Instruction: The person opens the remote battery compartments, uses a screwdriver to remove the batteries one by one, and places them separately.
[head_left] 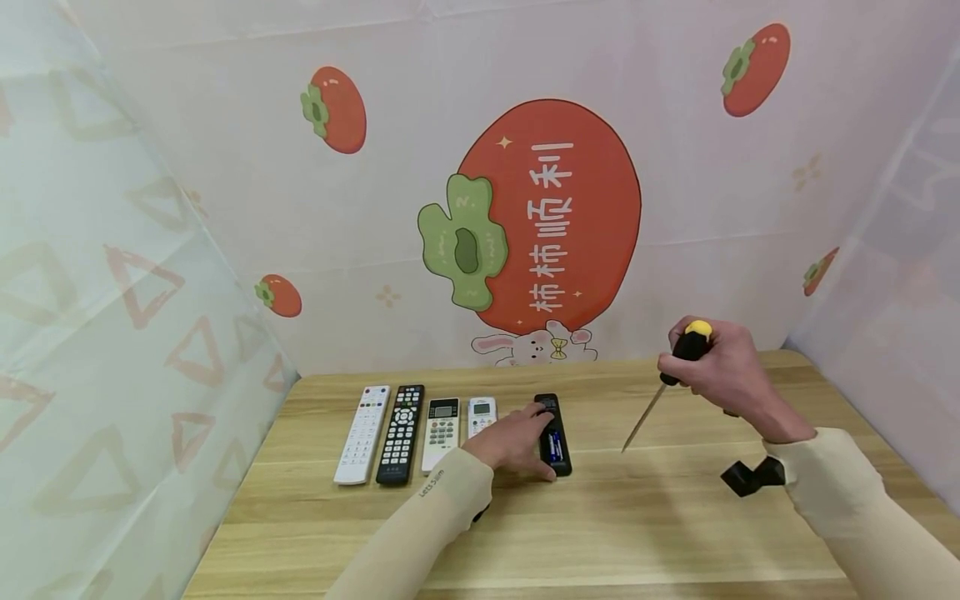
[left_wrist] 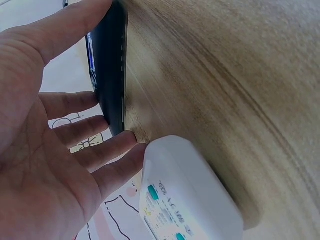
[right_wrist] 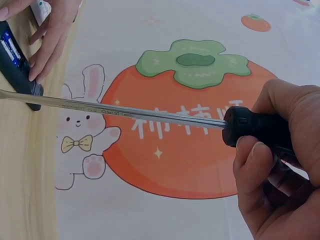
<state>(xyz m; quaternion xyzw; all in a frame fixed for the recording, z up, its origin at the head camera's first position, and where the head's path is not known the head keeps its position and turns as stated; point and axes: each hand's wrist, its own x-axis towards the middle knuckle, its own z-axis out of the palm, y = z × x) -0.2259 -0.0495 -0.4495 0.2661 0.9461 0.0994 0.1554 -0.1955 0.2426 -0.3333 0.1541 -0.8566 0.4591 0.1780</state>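
Note:
A black remote control [head_left: 549, 403] lies back up on the wooden table, with blue batteries [head_left: 555, 447] showing in its uncovered compartment. My left hand [head_left: 516, 442] rests along the remote's left side, thumb near its close end and fingers stretched toward its far end. The fingertips [left_wrist: 90, 100] meet the remote's edge in the left wrist view, and the little finger lies right by a white remote [left_wrist: 192, 185]. My right hand [head_left: 727, 371] grips a screwdriver [right_wrist: 165, 117] by its black handle with a yellow end. Its metal shaft slants down to the left above the table, right of the black remote.
To the left, a row of remotes lies face up: a long white one [head_left: 363, 435], a black one [head_left: 401, 433], a white one with a screen [head_left: 442, 433] and a smaller white one [head_left: 482, 414]. A printed cloth wall [head_left: 390, 208] rises behind the wooden table [head_left: 600, 533].

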